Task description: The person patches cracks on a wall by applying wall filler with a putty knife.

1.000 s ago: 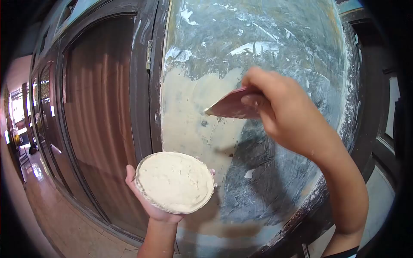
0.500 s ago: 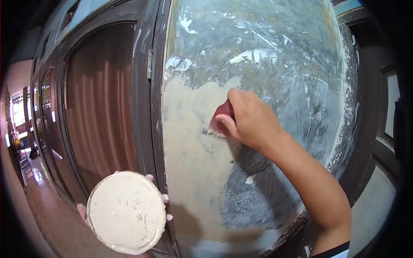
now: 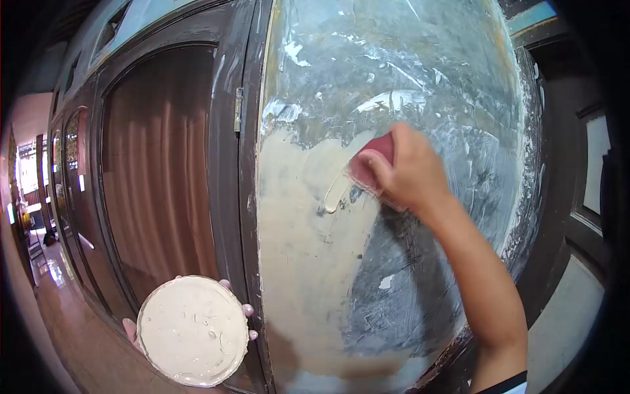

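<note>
My right hand grips a red scraper and presses its edge flat against a worn grey-blue door panel. A patch of cream putty covers the panel's left half, with a fresh ridge just left of the scraper. Low at the left, my left hand holds up a round dish of cream putty; only the fingertips show around its rim.
A dark wooden door frame with a metal hinge runs down beside the panel. Left of it is a glazed door with a brown curtain. A tiled floor and corridor stretch off at far left.
My right hand has slid the scraper up and to the right across the panel, leaving a ridge of putty. The dish dropped from chest height to the lower left, its face now turned toward me.
</note>
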The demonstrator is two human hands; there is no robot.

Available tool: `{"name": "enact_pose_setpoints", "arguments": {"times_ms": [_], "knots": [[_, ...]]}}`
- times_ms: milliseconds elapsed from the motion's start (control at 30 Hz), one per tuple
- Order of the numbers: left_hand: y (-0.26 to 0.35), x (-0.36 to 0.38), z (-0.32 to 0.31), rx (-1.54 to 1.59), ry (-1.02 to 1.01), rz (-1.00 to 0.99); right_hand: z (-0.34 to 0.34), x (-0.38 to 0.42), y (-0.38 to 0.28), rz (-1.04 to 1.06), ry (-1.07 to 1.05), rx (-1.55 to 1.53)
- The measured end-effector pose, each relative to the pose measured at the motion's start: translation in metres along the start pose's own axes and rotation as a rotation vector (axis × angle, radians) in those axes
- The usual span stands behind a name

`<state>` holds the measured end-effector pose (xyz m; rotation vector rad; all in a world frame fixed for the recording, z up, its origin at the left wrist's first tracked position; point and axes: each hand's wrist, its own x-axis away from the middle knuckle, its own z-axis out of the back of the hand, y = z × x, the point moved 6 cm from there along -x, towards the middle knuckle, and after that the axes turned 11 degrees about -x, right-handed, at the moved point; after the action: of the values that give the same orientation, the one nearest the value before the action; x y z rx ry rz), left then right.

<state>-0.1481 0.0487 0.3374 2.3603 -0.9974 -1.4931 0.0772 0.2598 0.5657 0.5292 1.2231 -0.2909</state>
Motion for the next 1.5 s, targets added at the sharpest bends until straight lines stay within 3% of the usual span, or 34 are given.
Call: {"name": "enact_pose_setpoints", "arguments": {"times_ms": [33, 100, 267, 367, 467, 500, 567, 633, 700, 767, 833, 900, 967, 1000, 1100, 1200, 1267, 1333, 1433, 1500], "knots": [[0.001, 0.002, 0.003, -0.023, 0.020, 0.010, 0.007, 0.000, 0.002, 0.003, 0.001, 0.000], [-0.002, 0.005, 0.004, 0.059, 0.054, -0.002, 0.014, 0.001, 0.015, -0.199, 0.002, -0.068], [-0.005, -0.002, 0.000, 0.072, -0.033, 0.014, -0.029, 0.037, -0.024, -0.046, -0.082, -0.103], [-0.001, 0.000, -0.003, 0.289, -0.026, 0.044, -0.030, 0.028, -0.024, 0.081, -0.142, -0.075], [0.012, 0.014, 0.008, 0.375, 0.277, 0.044, 0.024, -0.002, 0.025, -0.227, 0.144, -0.010], [0.015, 0.016, 0.010, 0.373, 0.279, 0.044, 0.036, -0.005, 0.032, -0.285, 0.200, -0.047], [0.019, 0.019, 0.016, 0.397, 0.340, 0.077, 0.036, 0.006, 0.020, -0.246, 0.266, -0.042], [0.017, 0.018, 0.019, 0.378, 0.350, 0.066, 0.008, 0.024, -0.017, -0.279, 0.019, -0.136], [0.015, 0.015, 0.023, 0.342, 0.283, 0.049, -0.027, 0.046, -0.046, -0.057, -0.085, -0.067], [0.014, 0.015, 0.030, 0.243, 0.231, 0.038, -0.042, 0.047, -0.040, -0.031, -0.156, 0.007], [0.017, 0.017, 0.034, 0.054, 0.150, 0.005, -0.023, 0.024, -0.004, -0.196, 0.001, 0.078], [0.020, 0.023, 0.042, 0.188, 0.248, 0.035, 0.017, 0.007, 0.018, -0.336, 0.229, 0.034], [0.030, 0.027, 0.048, -0.166, 0.170, -0.013, 0.031, 0.007, 0.021, -0.362, 0.295, 0.010], [0.031, 0.028, 0.041, 0.239, 0.341, 0.039, 0.027, 0.012, 0.013, -0.359, 0.298, 0.008], [0.034, 0.030, 0.040, 0.216, 0.390, 0.040, -0.023, 0.046, -0.036, -0.125, -0.020, -0.074], [0.032, 0.033, 0.058, -0.006, 0.258, 0.003, -0.048, 0.057, -0.047, 0.050, -0.118, -0.041], [0.040, 0.033, 0.057, -0.160, 0.113, 0.032, -0.023, 0.029, -0.017, -0.256, 0.002, 0.059], [0.042, 0.037, 0.060, -0.192, 0.072, 0.038, 0.012, 0.011, 0.015, -0.378, 0.228, 0.008], [0.048, 0.037, 0.053, -0.272, -0.057, 0.068, 0.025, 0.017, 0.015, -0.456, 0.248, -0.088], [0.046, 0.038, 0.054, -0.253, -0.069, 0.118, -0.004, 0.038, -0.014, -0.301, 0.103, -0.048]]}}
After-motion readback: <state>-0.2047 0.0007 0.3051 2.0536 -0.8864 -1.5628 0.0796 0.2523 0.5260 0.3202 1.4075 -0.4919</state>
